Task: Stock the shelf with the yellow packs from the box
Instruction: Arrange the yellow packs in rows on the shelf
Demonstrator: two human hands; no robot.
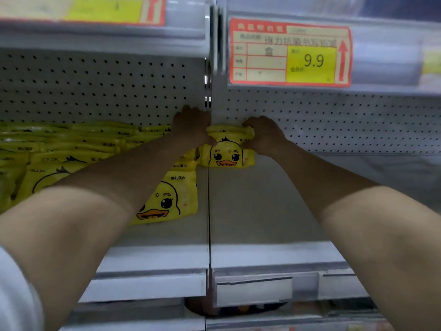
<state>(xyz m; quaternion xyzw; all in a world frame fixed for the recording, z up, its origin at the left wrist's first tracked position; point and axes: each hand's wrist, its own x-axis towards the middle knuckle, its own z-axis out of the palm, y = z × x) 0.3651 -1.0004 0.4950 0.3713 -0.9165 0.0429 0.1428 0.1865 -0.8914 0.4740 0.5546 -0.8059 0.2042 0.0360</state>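
Note:
Both of my arms reach deep into the grey shelf (257,211). At its back stands a small stack of yellow duck packs (226,154), just right of the seam between shelf sections. My left hand (192,126) grips the stack's left side. My right hand (263,134) grips the top pack's right end, fingers curled over it. Left of the seam lie several rows of the same yellow packs (71,149), partly hidden by my left forearm. One pack with a duck face (167,201) lies nearest the front. The box is not in view.
A perforated grey back panel (346,120) closes the shelf behind. The upper shelf edge carries a red and yellow price tag (290,53) reading 9.9. The shelf's front rail (253,290) runs below my arms. The shelf floor to the right is bare.

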